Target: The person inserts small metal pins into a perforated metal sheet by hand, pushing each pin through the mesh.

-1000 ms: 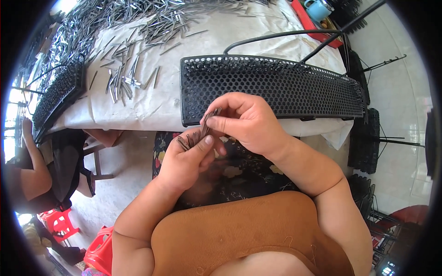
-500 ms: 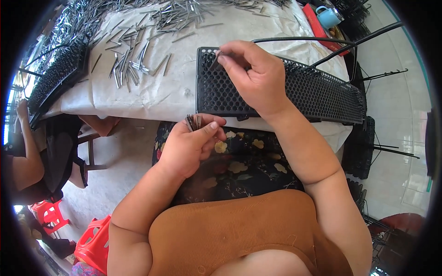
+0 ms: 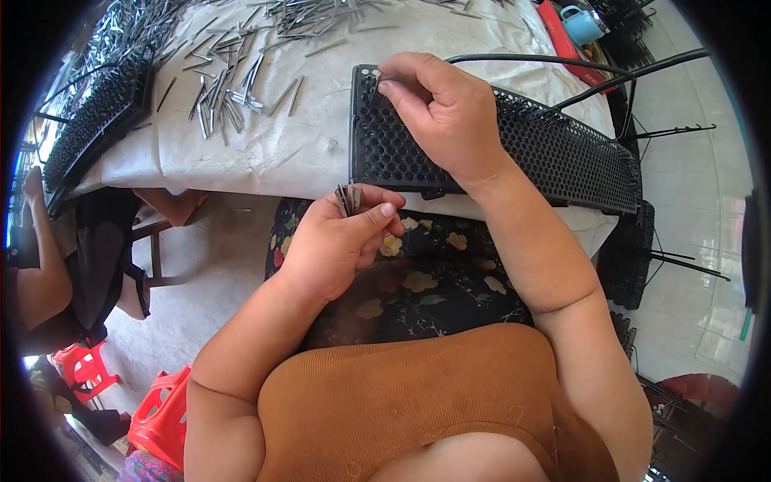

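A long black rack [image 3: 393,149], its face full of round holes, lies along the near edge of the table. My right hand [image 3: 450,116] is over the rack's far left corner, thumb and forefinger pinched on a thin dark metal strip [image 3: 377,91] whose lower end points down at the holes. Whether the strip's tip sits in a hole cannot be made out. Nearer to me, just off the table edge, my left hand [image 3: 341,245] is closed around a small bunch of metal strips [image 3: 348,201] that stick up past its fingers.
Loose metal strips [image 3: 217,100] lie on the pale table cover [image 3: 265,153], with a heap [image 3: 132,36] at far left. Black rods [image 3: 626,76] rise from the rack. A second rack [image 3: 100,120] is beside a seated co-worker [image 3: 76,265]. A blue mug [image 3: 582,26] stands at far right.
The right hand has shifted slightly left over the rack, toward its corner, and the strip now points more steeply down. The left hand keeps its bunch. The whole view has shifted a little.
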{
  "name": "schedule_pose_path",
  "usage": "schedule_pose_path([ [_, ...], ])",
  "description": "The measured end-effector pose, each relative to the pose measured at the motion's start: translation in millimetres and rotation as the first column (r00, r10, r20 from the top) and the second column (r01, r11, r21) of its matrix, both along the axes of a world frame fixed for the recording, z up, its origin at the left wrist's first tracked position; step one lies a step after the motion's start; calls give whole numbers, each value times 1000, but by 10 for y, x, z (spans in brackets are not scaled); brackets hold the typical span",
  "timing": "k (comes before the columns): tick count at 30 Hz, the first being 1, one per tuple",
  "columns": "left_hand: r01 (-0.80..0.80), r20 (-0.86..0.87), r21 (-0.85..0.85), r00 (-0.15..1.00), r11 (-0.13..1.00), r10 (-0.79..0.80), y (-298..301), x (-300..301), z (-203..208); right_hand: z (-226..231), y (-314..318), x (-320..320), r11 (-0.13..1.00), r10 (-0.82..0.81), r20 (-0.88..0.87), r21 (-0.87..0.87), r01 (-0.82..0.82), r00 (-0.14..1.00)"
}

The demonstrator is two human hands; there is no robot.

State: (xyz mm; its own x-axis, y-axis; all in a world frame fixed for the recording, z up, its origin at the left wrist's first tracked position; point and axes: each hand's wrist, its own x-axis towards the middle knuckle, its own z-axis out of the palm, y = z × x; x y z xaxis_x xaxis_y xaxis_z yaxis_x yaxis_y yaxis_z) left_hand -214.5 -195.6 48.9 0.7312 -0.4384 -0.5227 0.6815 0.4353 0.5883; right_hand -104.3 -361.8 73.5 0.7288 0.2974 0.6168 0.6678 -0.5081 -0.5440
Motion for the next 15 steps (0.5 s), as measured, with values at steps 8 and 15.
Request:
schedule_pose_path([
  [8, 2, -1, -1, 1000, 1000, -2, -3, -5, 12, 20, -25, 8, 999, -9, 28, -36, 10, 1000],
  [15, -1, 1, 9, 1000, 1000, 1, -8, -2, 24, 45, -36, 13, 999, 3, 45, -43, -1, 999],
])
